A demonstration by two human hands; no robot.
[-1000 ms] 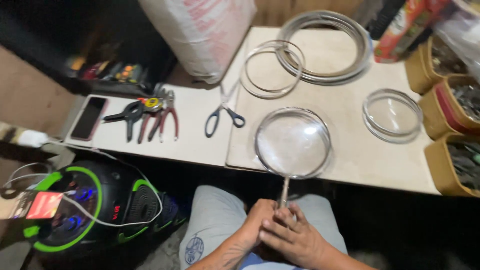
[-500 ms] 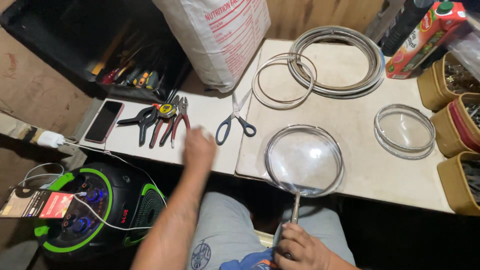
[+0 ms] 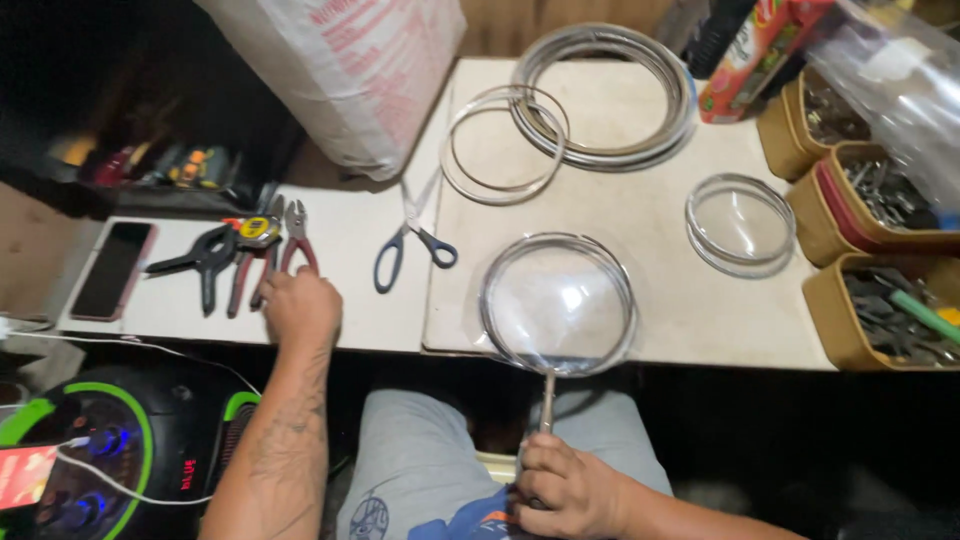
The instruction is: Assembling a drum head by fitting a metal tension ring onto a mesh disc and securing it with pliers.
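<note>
**Lens ring in hand, pliers not yet picked up**

My right hand (image 3: pixel 570 490) is closed around the thin handle of the wire-rimmed lens frame (image 3: pixel 557 302), which lies on the near edge of the work board (image 3: pixel 650 330). My left hand (image 3: pixel 300 308) rests loosely curled on the red-handled pliers (image 3: pixel 292 245) to the left, not gripping them yet. Wire coils (image 3: pixel 605 95) lie far, untouched

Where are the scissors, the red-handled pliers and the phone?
scissors (image 3: pixel 412 243): head view, near the blade pivot.
red-handled pliers (image 3: pixel 296 232): head view, upper handle by the joint.
phone (image 3: pixel 110 270): head view, middle of its dark screen.
</note>
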